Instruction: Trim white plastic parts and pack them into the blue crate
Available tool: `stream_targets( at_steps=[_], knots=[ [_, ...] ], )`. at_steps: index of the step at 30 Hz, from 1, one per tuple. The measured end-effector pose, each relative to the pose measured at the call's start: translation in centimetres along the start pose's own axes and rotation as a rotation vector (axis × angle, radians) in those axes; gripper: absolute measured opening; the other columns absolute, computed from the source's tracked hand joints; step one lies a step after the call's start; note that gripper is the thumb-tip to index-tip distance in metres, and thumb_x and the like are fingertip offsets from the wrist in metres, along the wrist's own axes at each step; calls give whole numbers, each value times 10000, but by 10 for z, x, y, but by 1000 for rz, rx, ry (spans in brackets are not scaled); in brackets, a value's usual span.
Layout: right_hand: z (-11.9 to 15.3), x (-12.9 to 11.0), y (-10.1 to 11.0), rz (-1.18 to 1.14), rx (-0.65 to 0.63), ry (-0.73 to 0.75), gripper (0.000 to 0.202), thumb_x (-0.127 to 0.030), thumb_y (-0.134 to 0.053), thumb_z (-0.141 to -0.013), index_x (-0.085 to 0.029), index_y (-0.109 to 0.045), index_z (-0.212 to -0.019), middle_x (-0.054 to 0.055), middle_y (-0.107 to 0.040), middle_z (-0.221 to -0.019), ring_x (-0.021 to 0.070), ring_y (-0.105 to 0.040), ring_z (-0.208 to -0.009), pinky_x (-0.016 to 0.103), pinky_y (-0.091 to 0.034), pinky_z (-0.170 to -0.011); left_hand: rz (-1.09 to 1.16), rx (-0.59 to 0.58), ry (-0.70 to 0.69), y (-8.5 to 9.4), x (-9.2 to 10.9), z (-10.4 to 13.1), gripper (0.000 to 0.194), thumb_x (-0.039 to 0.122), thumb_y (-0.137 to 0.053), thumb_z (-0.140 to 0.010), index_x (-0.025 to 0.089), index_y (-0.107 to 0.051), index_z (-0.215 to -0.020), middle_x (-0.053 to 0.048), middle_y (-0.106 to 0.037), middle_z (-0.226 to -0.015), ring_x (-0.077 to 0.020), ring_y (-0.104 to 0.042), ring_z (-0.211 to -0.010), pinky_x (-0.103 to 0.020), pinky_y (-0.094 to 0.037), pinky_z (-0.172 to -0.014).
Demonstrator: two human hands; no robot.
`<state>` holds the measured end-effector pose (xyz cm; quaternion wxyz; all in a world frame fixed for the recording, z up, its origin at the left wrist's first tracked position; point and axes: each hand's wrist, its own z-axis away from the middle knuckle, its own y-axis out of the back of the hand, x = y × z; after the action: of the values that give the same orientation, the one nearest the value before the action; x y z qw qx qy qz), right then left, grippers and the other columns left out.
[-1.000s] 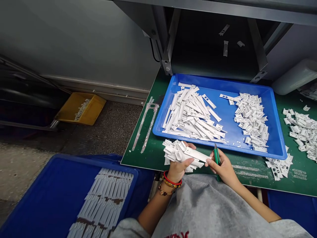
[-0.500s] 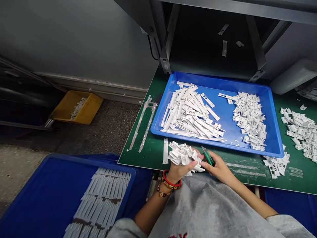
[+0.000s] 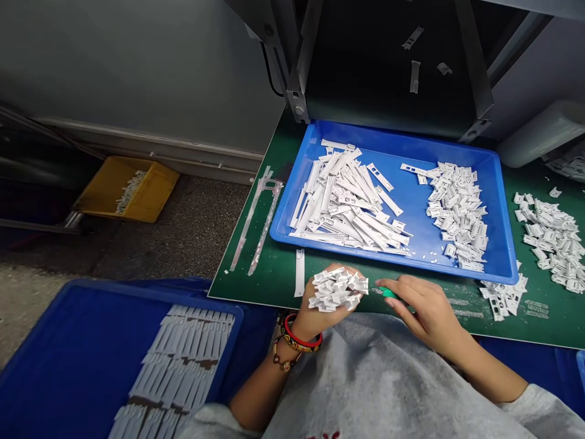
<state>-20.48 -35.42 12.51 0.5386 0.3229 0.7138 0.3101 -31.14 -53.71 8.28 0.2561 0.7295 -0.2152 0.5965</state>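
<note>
My left hand (image 3: 329, 317) is wrapped round a thick bundle of white plastic parts (image 3: 338, 289), their slotted ends facing up. Just right of the bundle, my right hand (image 3: 423, 308) grips a small green-handled tool (image 3: 388, 293). Its thin metal tip points left towards the bundle; the exact kind of tool cannot be made out. Beyond both hands lies a blue tray (image 3: 418, 266), with long white strips (image 3: 347, 201) heaped on its left and short white clips (image 3: 457, 213) on its right. One loose strip (image 3: 299, 272) rests on the table left of my left hand.
The green table (image 3: 274, 286) bears more white clips (image 3: 551, 241) at the right and tape strips (image 3: 249, 219) at the left. A dark conveyor belt (image 3: 365, 73) ends above the tray. Lower left is a blue bin (image 3: 86, 366) with stacked parts; a yellow bin (image 3: 158, 192) sits farther off.
My right hand has moved away from the bundle to the right, and its tool has turned from pointing up to pointing left. The bundle now stands more upright in my left hand.
</note>
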Motion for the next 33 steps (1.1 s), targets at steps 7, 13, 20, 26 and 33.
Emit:
stream_targets(
  at_steps=[7,13,20,26,33],
  knots=[
    [3,7,4,-69,-47,6,301,-208,-447,-986,-183,-599,-1245,45,-647,-832,154,-588,-707,274,-464,-628,18,-46,61,2,0,3,158,225,-666,-762,216,-588,-900,-42,-695,-875,-193,-687,-782,-345,-585,-718],
    [10,9,0,-63,11,-5,320,-190,-510,-962,-204,-596,-1270,55,-636,-867,169,-577,-745,298,-460,-638,16,-75,34,1,0,5,150,212,-651,-770,213,-583,-904,-41,-695,-872,-180,-675,-759,-332,-575,-703],
    [17,8,-6,-8,104,-32,326,-184,-575,-932,-230,-608,-1253,45,-627,-841,168,-563,-736,309,-435,-649,-41,-63,26,0,0,5,136,213,-662,-763,200,-602,-885,-45,-700,-840,-177,-679,-742,-316,-570,-703],
    [19,6,-13,119,161,-81,286,-219,-591,-927,-235,-632,-1210,55,-659,-847,181,-580,-735,326,-403,-654,-94,-33,26,2,-1,4,122,227,-663,-770,204,-620,-882,-38,-709,-844,-169,-683,-743,-308,-578,-704],
    [14,10,-10,39,244,-231,170,-239,-507,-961,-209,-606,-1095,72,-656,-909,211,-606,-832,334,-456,-736,-71,-40,52,0,-6,8,141,241,-700,-748,181,-654,-866,-72,-729,-863,-202,-704,-774,-332,-589,-719]
  ],
)
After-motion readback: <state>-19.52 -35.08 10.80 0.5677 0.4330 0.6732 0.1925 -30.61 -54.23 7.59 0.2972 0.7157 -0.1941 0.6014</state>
